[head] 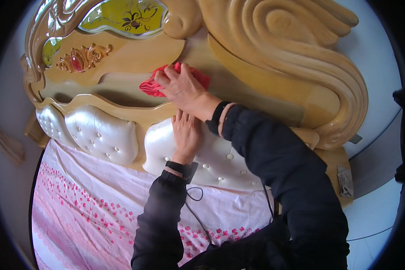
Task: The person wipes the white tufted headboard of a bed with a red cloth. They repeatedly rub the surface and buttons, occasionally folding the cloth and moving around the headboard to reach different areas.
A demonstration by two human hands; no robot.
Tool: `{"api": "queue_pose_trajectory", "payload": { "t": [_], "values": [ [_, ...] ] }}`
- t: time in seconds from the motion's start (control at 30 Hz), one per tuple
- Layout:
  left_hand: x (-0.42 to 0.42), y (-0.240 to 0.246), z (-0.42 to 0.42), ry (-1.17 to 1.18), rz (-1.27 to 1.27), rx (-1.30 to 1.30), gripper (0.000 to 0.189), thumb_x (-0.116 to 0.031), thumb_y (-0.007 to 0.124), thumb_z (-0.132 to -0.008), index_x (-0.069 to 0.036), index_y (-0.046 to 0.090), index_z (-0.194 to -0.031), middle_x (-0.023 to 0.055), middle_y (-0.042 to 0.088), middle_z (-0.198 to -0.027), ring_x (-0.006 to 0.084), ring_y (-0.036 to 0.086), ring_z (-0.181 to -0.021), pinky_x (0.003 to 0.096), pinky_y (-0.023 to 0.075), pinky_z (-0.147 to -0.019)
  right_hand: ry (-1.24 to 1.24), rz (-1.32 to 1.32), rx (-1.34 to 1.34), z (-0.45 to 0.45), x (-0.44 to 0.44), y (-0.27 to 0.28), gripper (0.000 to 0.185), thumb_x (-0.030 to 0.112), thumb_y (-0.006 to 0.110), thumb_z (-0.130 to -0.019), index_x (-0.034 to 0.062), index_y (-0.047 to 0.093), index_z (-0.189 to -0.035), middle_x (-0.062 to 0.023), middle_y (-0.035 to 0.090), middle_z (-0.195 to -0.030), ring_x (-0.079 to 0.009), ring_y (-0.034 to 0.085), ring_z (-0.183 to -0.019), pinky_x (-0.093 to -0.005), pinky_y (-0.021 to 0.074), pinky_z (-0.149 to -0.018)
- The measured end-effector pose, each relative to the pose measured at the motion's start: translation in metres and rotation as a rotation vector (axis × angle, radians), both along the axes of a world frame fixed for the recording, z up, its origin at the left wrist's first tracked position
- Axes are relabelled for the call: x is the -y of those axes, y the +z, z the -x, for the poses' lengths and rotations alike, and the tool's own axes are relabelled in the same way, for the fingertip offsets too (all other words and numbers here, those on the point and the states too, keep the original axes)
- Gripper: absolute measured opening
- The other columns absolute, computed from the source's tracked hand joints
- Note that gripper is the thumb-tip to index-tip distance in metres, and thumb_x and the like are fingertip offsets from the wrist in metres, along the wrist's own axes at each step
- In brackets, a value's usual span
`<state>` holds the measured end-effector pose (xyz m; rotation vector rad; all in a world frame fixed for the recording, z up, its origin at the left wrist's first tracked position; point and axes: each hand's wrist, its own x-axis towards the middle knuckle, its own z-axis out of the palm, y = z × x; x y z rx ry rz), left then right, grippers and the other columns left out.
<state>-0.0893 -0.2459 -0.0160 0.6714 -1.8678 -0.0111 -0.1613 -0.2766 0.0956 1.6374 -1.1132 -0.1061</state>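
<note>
My right hand point(185, 88) is closed over a crumpled red cloth point(152, 86), pressed against the recessed panel of a carved wooden headboard point(256, 72). Below it, my left hand point(187, 135) rests on the upper edge of a white tufted cushion point(160, 141), its fingertips on the wooden ledge and partly hidden under the right wrist. Nothing shows in the left hand. To the left, a second buttoned cushion point(101, 135) is set in the headboard, under a gilded carved ornament point(82, 60) with a red inset.
A bed sheet with pink flowers point(98, 199) covers the mattress before me. A thin black cable point(197, 216) runs over it towards my body. Yellow patterned panels point(125, 17) sit in the headboard's top. At right, a folded grey item point(345, 180) lies on a wooden bedside surface point(332, 162).
</note>
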Motion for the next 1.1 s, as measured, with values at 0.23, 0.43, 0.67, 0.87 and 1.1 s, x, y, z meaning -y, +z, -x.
{"api": "queue_pose_trajectory", "payload": {
  "t": [0.23, 0.43, 0.67, 0.87, 1.1],
  "values": [
    [-0.002, 0.009, -0.001, -0.009, -0.012, -0.024, 0.022, -0.007, 0.060, -0.083, -0.002, 0.063, -0.104, 0.0147, 0.061, -0.108, 0.0375, 0.055, -0.105, 0.0478, 0.0419, -0.085, -0.089, -0.059, 0.018, 0.028, -0.043, 0.006, 0.018, 0.029, 0.065, -0.085, 0.0203, 0.078, -0.091, -0.0016, 0.053, -0.116, -0.0245, 0.050, -0.107, -0.0456, 0.0420, -0.077],
    [-0.001, 0.003, 0.002, 0.013, -0.060, 0.008, 0.012, -0.011, 0.062, -0.087, -0.004, 0.059, -0.095, 0.0141, 0.060, -0.105, 0.0382, 0.055, -0.105, 0.0495, 0.0419, -0.085, -0.177, -0.075, 0.086, 0.058, -0.077, 0.001, 0.016, 0.031, 0.065, -0.086, 0.0228, 0.078, -0.091, -0.0019, 0.054, -0.116, -0.0243, 0.051, -0.106, -0.0460, 0.0420, -0.076],
    [0.010, -0.004, 0.002, 0.012, 0.046, 0.033, 0.010, -0.007, 0.060, -0.087, -0.003, 0.057, -0.095, 0.0177, 0.057, -0.098, 0.0407, 0.053, -0.095, 0.0511, 0.0418, -0.084, -0.351, -0.108, 0.088, 0.111, -0.137, -0.015, 0.018, 0.033, 0.060, -0.090, 0.0259, 0.077, -0.094, -0.0001, 0.055, -0.116, -0.0245, 0.050, -0.104, -0.0443, 0.0406, -0.072],
    [0.008, -0.002, 0.002, 0.050, 0.027, 0.067, 0.006, -0.009, 0.057, -0.092, -0.004, 0.055, -0.089, 0.0171, 0.057, -0.096, 0.0405, 0.052, -0.096, 0.0515, 0.0406, -0.083, -0.426, -0.140, 0.173, 0.186, -0.219, -0.038, 0.019, 0.030, 0.064, -0.087, 0.0247, 0.080, -0.097, -0.0013, 0.053, -0.120, -0.0250, 0.050, -0.111, -0.0467, 0.0432, -0.079],
    [0.013, -0.007, 0.001, 0.063, 0.044, 0.064, 0.010, -0.013, 0.056, -0.094, -0.004, 0.055, -0.090, 0.0139, 0.057, -0.093, 0.0380, 0.052, -0.094, 0.0499, 0.0411, -0.084, -0.435, -0.035, 0.361, 0.251, -0.284, -0.033, 0.018, 0.030, 0.062, -0.090, 0.0262, 0.079, -0.093, 0.0005, 0.055, -0.119, -0.0234, 0.051, -0.110, -0.0466, 0.0414, -0.080]
  ]
}}
